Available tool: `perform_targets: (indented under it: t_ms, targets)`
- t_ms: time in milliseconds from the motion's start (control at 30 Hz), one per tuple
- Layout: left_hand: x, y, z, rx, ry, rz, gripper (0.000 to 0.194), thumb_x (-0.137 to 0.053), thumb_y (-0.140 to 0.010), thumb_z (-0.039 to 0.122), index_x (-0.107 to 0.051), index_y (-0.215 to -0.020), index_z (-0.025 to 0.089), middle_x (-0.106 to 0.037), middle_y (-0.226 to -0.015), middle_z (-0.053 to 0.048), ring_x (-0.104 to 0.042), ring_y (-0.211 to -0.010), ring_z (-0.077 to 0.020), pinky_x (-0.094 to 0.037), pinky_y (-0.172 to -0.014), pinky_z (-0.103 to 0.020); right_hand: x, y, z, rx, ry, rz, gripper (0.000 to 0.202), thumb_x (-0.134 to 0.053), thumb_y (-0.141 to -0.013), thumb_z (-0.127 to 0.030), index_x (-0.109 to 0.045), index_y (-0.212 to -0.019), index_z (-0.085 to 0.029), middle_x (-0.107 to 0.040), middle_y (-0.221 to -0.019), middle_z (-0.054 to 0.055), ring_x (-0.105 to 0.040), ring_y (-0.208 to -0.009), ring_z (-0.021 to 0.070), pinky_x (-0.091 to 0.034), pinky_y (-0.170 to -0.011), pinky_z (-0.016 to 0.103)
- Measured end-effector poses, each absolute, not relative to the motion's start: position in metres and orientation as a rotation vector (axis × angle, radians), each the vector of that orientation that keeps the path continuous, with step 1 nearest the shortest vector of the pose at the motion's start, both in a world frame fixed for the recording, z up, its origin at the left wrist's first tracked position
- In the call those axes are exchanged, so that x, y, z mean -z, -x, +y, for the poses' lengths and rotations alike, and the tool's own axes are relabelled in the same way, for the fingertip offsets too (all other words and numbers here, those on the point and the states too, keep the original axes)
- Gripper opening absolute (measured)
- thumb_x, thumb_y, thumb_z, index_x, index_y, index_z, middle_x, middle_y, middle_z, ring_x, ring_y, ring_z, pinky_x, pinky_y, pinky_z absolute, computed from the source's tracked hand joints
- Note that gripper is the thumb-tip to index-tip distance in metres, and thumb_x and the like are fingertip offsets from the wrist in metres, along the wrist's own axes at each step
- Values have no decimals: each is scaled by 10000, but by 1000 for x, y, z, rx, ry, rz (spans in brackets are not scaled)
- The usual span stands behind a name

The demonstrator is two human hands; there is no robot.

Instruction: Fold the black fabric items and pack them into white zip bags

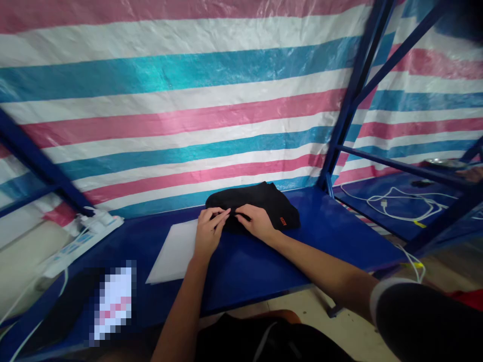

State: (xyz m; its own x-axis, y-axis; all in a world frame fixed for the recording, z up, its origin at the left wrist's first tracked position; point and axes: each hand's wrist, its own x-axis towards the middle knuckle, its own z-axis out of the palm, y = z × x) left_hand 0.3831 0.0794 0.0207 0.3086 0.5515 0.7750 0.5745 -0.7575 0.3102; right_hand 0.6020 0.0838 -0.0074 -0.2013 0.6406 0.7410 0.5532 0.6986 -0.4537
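A folded black garment [260, 198] with small orange lettering near its right end lies on the blue table [317, 251]. Both hands meet at its near left edge. The fingers of my left hand [211, 223] are drawn together in a pinch on the dark cloth. Just to the right, my right hand [256, 218] pinches the same cloth between thumb and fingers, its fingertips close to those of the left. What lies right between the fingertips is too dark to make out. White paper sheets [175, 251] lie flat beside and partly behind my left hand.
A white power strip [83, 241] with plugs and cables sits at the table's left end. A blurred-out rectangle [115, 301] lies near left by a dark object. Blue metal posts [345, 110] and a striped sheet [188, 110] stand behind. White cables [407, 203] lie on another table, right.
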Motion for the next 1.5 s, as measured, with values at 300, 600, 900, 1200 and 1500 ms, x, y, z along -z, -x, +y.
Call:
perform_targets:
  t_ms: [300, 600, 900, 1200, 1500]
  targets:
    - [-17, -384, 75, 1424, 2526, -903, 257, -632, -1066, 236, -787, -1262, 295, -745, -1110, -57, -662, -1011, -218, -515, -951, -423, 7, -602, 94, -26, 962, -1678, 74, -681, -1009, -230, -745, -1044, -228, -749, -1005, 48, -729, -911, 207, -580, -801, 307]
    - [-15, -389, 74, 1556, 2465, -888, 188, -658, -1051, 236, -809, -1158, 264, -740, -1111, -62, -696, -1033, -221, -571, -940, -410, 7, -605, 92, 189, 860, -1978, 146, -626, -1084, -314, -712, -1002, -230, -730, -982, 63, -656, -953, 223, -538, -832, 336]
    - [-17, -382, 72, 1314, 2522, -894, 351, -624, -1050, 186, -710, -1377, 279, -762, -1332, -70, -664, -1214, -267, -534, -1065, -484, 5, -609, 94, 335, 825, -2015, 170, -603, -1096, -284, -772, -1087, -278, -664, -978, 45, -598, -886, 191, -484, -732, 298]
    - [-13, -378, 78, 1216, 2402, -990, 195, -608, -1073, 250, -758, -1196, 230, -810, -1120, -87, -708, -1050, -276, -537, -913, -442, 7, -605, 94, 258, 768, -1952, 116, -686, -1050, -302, -769, -1116, -254, -734, -1043, 75, -663, -961, 224, -569, -831, 348]
    - [-11, -388, 76, 1248, 2473, -785, 295, -593, -1078, 221, -735, -1332, 271, -809, -1235, -68, -707, -1045, -248, -590, -932, -438, 7, -604, 97, 239, 853, -1938, 98, -670, -1047, -250, -694, -957, -220, -706, -917, 40, -658, -817, 187, -522, -762, 302]
